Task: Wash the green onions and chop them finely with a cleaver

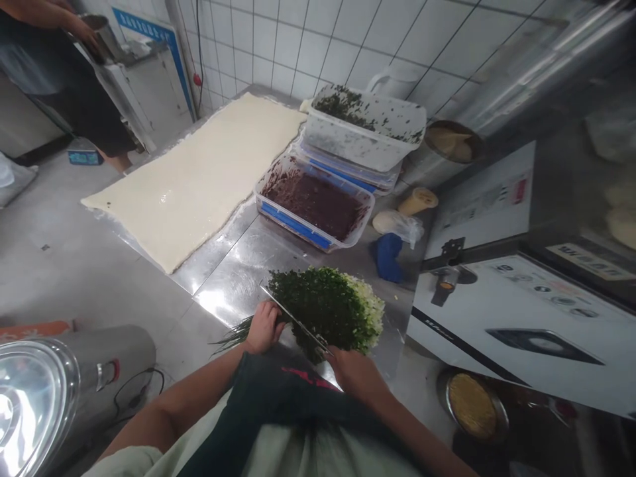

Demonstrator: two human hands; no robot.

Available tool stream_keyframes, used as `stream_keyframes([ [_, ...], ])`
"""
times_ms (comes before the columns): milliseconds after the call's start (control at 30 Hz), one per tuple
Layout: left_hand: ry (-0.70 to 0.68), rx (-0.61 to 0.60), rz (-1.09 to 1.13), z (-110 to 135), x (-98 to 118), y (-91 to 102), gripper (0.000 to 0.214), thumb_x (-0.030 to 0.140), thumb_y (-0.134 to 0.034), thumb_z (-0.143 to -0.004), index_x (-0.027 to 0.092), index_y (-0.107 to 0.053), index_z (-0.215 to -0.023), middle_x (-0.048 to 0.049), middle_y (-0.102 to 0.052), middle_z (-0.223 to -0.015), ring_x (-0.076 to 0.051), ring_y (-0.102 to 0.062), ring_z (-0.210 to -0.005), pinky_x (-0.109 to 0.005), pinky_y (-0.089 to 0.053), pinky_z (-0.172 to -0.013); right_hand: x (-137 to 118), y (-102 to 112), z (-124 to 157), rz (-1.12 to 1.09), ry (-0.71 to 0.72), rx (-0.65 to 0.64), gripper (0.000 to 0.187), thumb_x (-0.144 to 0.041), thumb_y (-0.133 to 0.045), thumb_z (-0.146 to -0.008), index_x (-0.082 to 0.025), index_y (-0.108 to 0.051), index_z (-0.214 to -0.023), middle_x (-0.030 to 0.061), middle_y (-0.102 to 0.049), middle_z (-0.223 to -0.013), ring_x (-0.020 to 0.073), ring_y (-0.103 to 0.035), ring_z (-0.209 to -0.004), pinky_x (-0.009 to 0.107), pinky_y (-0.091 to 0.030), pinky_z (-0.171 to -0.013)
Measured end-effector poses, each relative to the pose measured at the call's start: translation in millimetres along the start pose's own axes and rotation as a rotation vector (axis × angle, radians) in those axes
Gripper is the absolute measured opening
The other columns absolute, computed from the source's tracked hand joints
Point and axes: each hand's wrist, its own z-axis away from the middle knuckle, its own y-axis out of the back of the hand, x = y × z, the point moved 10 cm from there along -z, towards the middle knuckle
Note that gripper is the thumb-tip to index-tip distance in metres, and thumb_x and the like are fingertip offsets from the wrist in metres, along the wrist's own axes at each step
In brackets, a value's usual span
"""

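A commercial food-prep kitchen: white tiled walls (pixel 318 46), steel worktables (pixel 233 278), rolled-out dough (pixel 191 175), and tubs of filling (pixel 314 202).

I can't read any words here. I see a blue sign (pixel 144 33) up high, a white machine panel (pixel 541 318) with tiny print, and a pale label (pixel 591 261) above it, but all the letters are too small and blurry for me.

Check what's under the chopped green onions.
The chopped green onions lie on a steel worktop, which shows bare around the pile. The pile covers the surface directly beneath it, so whatever is under there cannot be seen.
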Motion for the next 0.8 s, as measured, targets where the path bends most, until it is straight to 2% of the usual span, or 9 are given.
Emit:
stream_keyframes([
  [67,-0.007,-0.007,-0.002,-2,-3,-3.1,0.015,0.02,-0.05,-0.074,0.017,-0.048,-0.088,-0.0079,-0.047,-0.096,-0.022,-0.043,-0.094,-0.042,-0.041,-0.081,-3,-3,-9,-0.005,-0.021,-0.006,0.036,-0.034,-0.027,-0.087,-0.02,-0.06,-0.09,0.0097,-0.066,-0.078,0.0231,-0.062,-0.076,0.03,-0.041,-0.062],
  [167,-0.004,-0.013,-0.018,-3,-6,-6.7,0.013,0.02,-0.05,-0.075,0.017,-0.05,-0.088,-0.0078,-0.048,-0.097,-0.022,-0.043,-0.095,-0.041,-0.041,-0.082,-26,3,-39,-0.028,-0.02,0.013,0.035,-0.035,-0.029,-0.086,-0.019,-0.061,-0.089,0.0107,-0.065,-0.084,0.0227,-0.061,-0.08,0.03,-0.042,-0.065],
  [267,-0.017,-0.011,-0.037,-3,-5,-7.7,0.012,0.021,-0.049,-0.076,0.016,-0.051,-0.087,-0.0079,-0.05,-0.094,-0.021,-0.044,-0.095,-0.041,-0.042,-0.082,-57,19,-70,-0.035,0.004,0.061,0.036,-0.036,-0.029,-0.086,-0.018,-0.06,-0.092,0.0115,-0.065,-0.089,0.0218,-0.06,-0.084,0.03,-0.043,-0.068],
  [367,-0.022,0.013,-0.048,-2,-3,-3.9,0.013,0.023,-0.05,-0.076,0.017,-0.051,-0.087,-0.0077,-0.05,-0.092,-0.021,-0.045,-0.093,-0.041,-0.043,-0.08,-74,38,-84,-0.015,0.042,0.102,0.037,-0.037,-0.03,-0.086,-0.017,-0.061,-0.09,0.0116,-0.065,-0.088,0.0217,-0.06,-0.085,0.029,-0.042,-0.069],
  [433,-0.016,0.031,-0.049,-1,-1,0.2,0.015,0.024,-0.052,-0.074,0.017,-0.051,-0.087,-0.0078,-0.05,-0.095,-0.021,-0.045,-0.094,-0.041,-0.043,-0.079,-71,45,-81,-0.007,0.054,0.099,0.037,-0.039,-0.032,-0.085,-0.017,-0.061,-0.087,0.0114,-0.065,-0.087,0.0219,-0.06,-0.084,0.028,-0.042,-0.068],
  [533,0.008,0.064,-0.055,2,-1,7.1,0.019,0.026,-0.056,-0.072,0.018,-0.051,-0.088,-0.0082,-0.048,-0.098,-0.022,-0.044,-0.095,-0.04,-0.042,-0.079,-52,48,-61,-0.005,0.048,0.1,0.039,-0.042,-0.03,-0.085,-0.018,-0.061,-0.089,0.0104,-0.065,-0.086,0.0211,-0.06,-0.082,0.027,-0.041,-0.066],
  [700,0.021,0.078,-0.027,5,-3,8.7,0.016,0.024,-0.054,-0.073,0.018,-0.05,-0.088,-0.0071,-0.049,-0.094,-0.021,-0.045,-0.093,-0.039,-0.043,-0.078,-16,21,-14,0.02,0.006,0.042,0.041,-0.04,-0.025,-0.087,-0.019,-0.06,-0.091,0.0096,-0.065,-0.081,0.0205,-0.061,-0.079,0.027,-0.04,-0.065],
  [800,0.007,0.055,-0.012,5,-4,4.5,0.014,0.024,-0.053,-0.075,0.018,-0.05,-0.087,-0.0064,-0.051,-0.092,-0.02,-0.045,-0.093,-0.039,-0.042,-0.079,-7,5,-4,0.021,-0.006,0.013,0.038,-0.037,-0.027,-0.087,-0.019,-0.06,-0.088,0.0094,-0.065,-0.08,0.0219,-0.061,-0.078,0.029,-0.041,-0.064],
])
